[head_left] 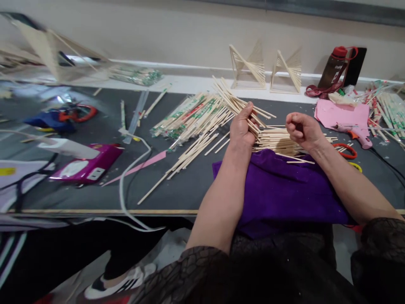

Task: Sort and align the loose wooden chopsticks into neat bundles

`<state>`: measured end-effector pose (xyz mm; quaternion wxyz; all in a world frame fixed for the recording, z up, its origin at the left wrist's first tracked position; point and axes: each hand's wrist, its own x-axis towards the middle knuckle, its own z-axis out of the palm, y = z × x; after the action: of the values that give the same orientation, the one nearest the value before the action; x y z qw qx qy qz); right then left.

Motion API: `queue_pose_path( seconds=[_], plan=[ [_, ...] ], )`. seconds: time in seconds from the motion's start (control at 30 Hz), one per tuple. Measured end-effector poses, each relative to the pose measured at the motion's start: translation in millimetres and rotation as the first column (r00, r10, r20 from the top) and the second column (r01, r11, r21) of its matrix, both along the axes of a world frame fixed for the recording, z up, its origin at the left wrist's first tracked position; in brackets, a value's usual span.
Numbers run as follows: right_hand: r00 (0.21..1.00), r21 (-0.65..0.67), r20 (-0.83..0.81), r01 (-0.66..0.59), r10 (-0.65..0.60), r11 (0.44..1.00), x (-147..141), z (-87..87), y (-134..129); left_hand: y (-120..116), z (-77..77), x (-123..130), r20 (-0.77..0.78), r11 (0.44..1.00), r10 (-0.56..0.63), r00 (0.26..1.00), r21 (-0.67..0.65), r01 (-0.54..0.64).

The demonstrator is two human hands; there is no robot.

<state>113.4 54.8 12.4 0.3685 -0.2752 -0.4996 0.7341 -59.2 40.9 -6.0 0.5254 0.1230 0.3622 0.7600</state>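
My left hand (243,126) is closed around a loose bundle of wooden chopsticks (228,96), whose ends fan out to the upper left and to the right. To its right, my right hand (304,131) is raised with the fingers curled in, and no stick shows in it. Between and below both hands lies a pile of bare chopsticks (274,141), roughly parallel to the table edge. A purple cloth (284,190) covers the table's front edge under my forearms. Left of my left hand are more loose chopsticks (193,154) and wrapped chopsticks (183,114).
Two twisted stick structures (248,69) stand by the wall. At right are a bottle (332,69), pink paper (341,112), a pink glue gun (357,131) and orange-handled scissors (344,150). A white cable (122,185) hangs over the front edge, near a magenta packet (90,164). Someone's shoe (120,283) shows below.
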Motion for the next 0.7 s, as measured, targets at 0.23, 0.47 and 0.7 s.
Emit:
queue_pose_path(
  seconds=[0.23,0.47,0.7],
  plan=[
    [0.994,0.024,0.086,0.067,-0.069,0.997,2,-5.0,5,1,-4.0,2,-0.055,1.0,-0.003,0.998,0.012,0.003],
    [0.952,-0.011,0.304,-0.035,0.037,0.999,-8,-5.9,-8,-2,-1.1,10,-0.164,0.995,0.097,0.982,0.011,-0.097],
    [0.946,0.031,0.321,0.034,-0.042,0.999,-18,-5.4,-18,-1,-4.4,19,-0.213,0.991,0.132,0.968,0.032,-0.128]
  ],
)
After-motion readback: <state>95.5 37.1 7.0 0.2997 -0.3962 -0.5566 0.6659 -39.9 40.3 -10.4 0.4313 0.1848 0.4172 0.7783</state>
